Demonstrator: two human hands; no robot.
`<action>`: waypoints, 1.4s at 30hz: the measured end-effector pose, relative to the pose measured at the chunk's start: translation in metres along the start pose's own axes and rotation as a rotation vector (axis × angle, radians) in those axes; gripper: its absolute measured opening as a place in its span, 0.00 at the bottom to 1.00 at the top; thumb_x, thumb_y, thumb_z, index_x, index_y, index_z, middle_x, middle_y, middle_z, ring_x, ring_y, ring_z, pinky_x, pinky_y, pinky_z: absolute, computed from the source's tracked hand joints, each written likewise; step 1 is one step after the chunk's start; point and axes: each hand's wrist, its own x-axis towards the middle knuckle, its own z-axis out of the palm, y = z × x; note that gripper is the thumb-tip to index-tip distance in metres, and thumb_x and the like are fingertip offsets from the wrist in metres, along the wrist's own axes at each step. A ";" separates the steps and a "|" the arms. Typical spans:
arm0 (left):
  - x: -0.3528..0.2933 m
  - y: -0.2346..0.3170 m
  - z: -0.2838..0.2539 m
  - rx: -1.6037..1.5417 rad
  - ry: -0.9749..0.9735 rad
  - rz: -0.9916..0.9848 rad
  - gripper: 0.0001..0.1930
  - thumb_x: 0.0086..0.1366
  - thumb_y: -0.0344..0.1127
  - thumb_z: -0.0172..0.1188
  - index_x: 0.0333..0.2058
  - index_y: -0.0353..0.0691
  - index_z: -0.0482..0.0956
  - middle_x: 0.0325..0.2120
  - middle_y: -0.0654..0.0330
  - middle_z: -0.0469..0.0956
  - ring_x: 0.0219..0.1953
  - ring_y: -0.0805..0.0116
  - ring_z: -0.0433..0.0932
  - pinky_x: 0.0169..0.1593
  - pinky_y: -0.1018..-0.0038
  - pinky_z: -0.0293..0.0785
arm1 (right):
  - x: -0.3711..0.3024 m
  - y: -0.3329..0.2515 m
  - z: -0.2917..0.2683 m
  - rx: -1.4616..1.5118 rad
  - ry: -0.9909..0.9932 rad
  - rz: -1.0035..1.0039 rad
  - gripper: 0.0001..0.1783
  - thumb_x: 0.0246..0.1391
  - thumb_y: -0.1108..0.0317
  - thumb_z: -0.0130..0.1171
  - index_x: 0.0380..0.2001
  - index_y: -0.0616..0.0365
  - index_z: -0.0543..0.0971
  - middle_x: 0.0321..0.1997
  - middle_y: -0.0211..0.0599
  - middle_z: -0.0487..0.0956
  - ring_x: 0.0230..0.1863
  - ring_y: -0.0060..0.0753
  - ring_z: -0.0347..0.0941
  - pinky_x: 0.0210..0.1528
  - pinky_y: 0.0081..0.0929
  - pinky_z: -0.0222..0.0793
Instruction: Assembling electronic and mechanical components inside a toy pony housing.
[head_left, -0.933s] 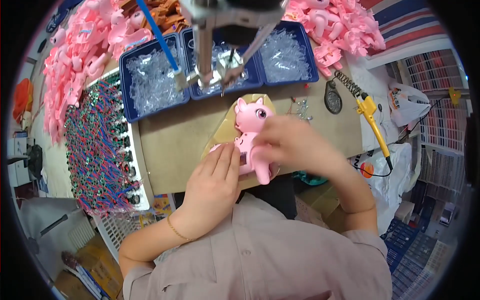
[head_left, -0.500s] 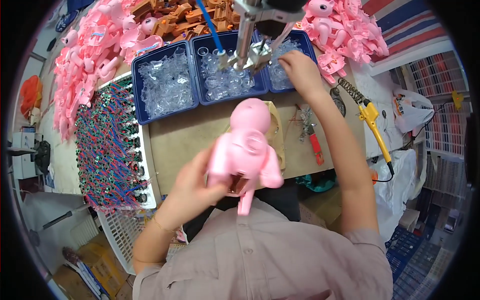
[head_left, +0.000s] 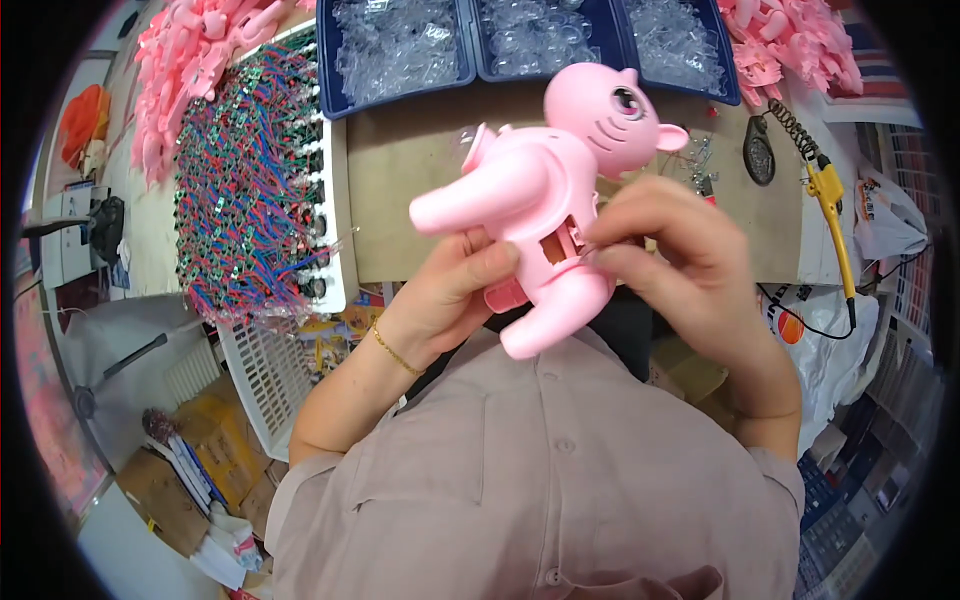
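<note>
A pink plastic toy pony point(head_left: 545, 180) lies on its side in the air in front of my chest, its head with a printed eye at the upper right. My left hand point(head_left: 455, 285) grips its body from the left, thumb along the lower edge. A rectangular opening point(head_left: 562, 245) in its belly faces up, with reddish-brown showing inside. At this opening my right hand point(head_left: 690, 260) is closed, thumb and finger pinched at its right edge; what they hold is hidden. A clear plastic piece point(head_left: 466, 146) shows at the toy's back.
Dark blue bins point(head_left: 400, 95) of clear plastic parts line the table's far side. At left stands a white tray point(head_left: 338, 200) of wired circuit boards. Pink toy parts point(head_left: 800, 45) are heaped at the far right, near a yellow soldering iron point(head_left: 830, 200) in a coiled holder.
My right hand has come back from the right-hand blue bin to the toy's belly opening. The toy has been turned onto its side, its eye now showing. My view has shifted lower.
</note>
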 end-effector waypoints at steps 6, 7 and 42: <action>-0.011 -0.010 -0.001 0.027 0.018 0.104 0.36 0.56 0.43 0.68 0.59 0.37 0.62 0.51 0.58 0.71 0.54 0.66 0.72 0.58 0.67 0.70 | -0.005 0.006 0.042 -0.052 0.307 -0.028 0.12 0.45 0.76 0.66 0.35 0.62 0.78 0.34 0.36 0.74 0.35 0.27 0.70 0.37 0.21 0.65; -0.012 -0.012 0.001 0.089 0.082 0.124 0.37 0.55 0.43 0.70 0.59 0.38 0.61 0.51 0.58 0.72 0.53 0.67 0.72 0.57 0.68 0.70 | -0.006 0.006 0.044 -0.148 0.272 -0.048 0.12 0.44 0.77 0.67 0.35 0.62 0.77 0.36 0.36 0.74 0.36 0.27 0.70 0.37 0.21 0.65; -0.007 -0.016 -0.003 1.237 0.194 0.331 0.28 0.48 0.40 0.70 0.48 0.39 0.73 0.44 0.52 0.73 0.44 0.57 0.75 0.48 0.62 0.72 | 0.022 -0.002 0.013 0.051 0.380 -0.295 0.36 0.67 0.46 0.31 0.26 0.66 0.76 0.33 0.49 0.74 0.35 0.45 0.76 0.40 0.38 0.73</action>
